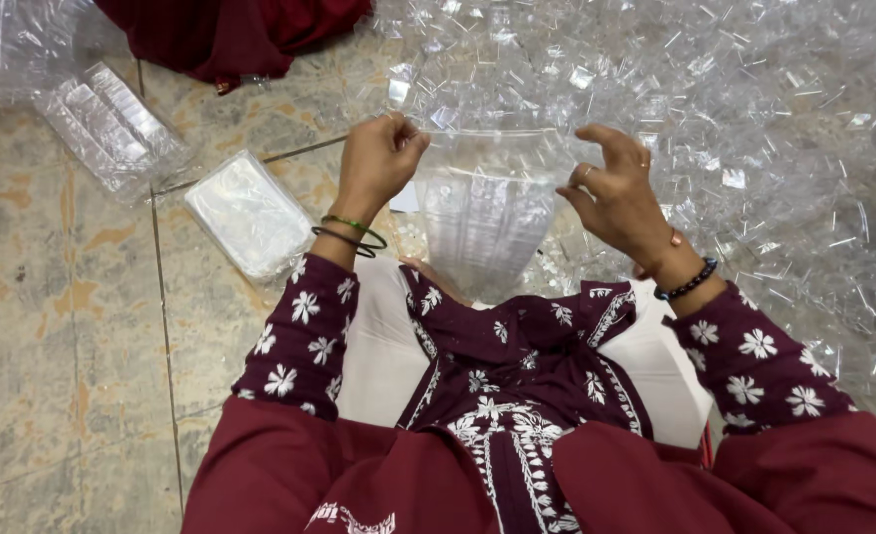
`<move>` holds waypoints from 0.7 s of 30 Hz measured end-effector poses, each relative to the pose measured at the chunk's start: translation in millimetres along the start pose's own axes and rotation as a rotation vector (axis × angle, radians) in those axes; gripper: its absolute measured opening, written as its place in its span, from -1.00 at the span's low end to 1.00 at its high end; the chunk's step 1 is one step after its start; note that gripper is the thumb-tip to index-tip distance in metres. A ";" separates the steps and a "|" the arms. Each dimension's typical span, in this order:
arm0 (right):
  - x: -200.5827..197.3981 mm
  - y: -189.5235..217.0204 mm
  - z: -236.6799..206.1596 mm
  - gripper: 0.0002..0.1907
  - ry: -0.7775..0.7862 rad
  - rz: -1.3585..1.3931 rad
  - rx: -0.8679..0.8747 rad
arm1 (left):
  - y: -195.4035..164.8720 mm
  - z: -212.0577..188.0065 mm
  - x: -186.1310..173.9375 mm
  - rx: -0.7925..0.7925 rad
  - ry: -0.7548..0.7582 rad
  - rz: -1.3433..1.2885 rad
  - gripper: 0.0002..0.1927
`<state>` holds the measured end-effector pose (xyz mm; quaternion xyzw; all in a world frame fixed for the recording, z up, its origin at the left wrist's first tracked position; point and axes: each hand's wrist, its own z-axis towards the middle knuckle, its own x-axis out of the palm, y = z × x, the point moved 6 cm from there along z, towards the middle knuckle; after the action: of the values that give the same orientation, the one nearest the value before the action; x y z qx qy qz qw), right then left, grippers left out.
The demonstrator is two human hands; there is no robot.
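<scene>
My left hand (pixel 376 158) pinches the upper left edge of a clear plastic bag (pixel 487 213) that hangs upright between my hands over my lap. Inside the bag sit neat rows of small clear plastic pieces. My right hand (pixel 616 193) grips the bag's upper right edge, fingers curled, a ring on one finger. Bangles circle my left wrist and a dark bead bracelet my right. I sit on the floor in maroon sleeves with white flowers.
A big heap of small clear plastic pieces (pixel 754 129) covers the floor ahead and to the right. Two filled clear packs (pixel 250 213) (pixel 111 124) lie on the stone tile floor (pixel 62 346) at left. A maroon cloth (pixel 230 35) lies at the top.
</scene>
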<state>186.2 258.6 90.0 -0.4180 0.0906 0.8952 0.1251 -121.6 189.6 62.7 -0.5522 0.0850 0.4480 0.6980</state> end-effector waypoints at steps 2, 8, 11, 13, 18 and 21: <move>-7.2 -1.9 -6.3 -0.78 -0.029 0.004 0.038 | -17.7 -1.2 -8.8 0.161 -0.047 0.003 -0.66; -7.7 -15.3 -19.3 -0.84 0.122 0.259 0.197 | -95.5 6.1 69.6 0.706 0.196 0.300 0.08; -9.9 -11.6 -21.9 -0.85 0.075 0.281 0.163 | -68.7 19.9 121.3 0.358 0.740 0.346 -0.44; -7.3 -10.5 -23.1 -0.85 0.048 0.300 0.229 | -51.5 24.5 114.0 0.259 0.706 0.104 -0.64; -5.5 11.1 -9.1 -0.85 -0.086 0.400 0.242 | -45.2 1.5 61.8 0.607 0.184 -0.011 -0.90; -7.6 42.3 6.1 -0.79 -0.083 0.410 0.118 | -15.6 -15.0 6.8 0.573 -0.074 0.012 -0.95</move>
<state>173.8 218.8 102.2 -0.3458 0.2204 0.9115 -0.0316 -100.8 180.7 63.8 -0.3151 0.1860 0.4297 0.8255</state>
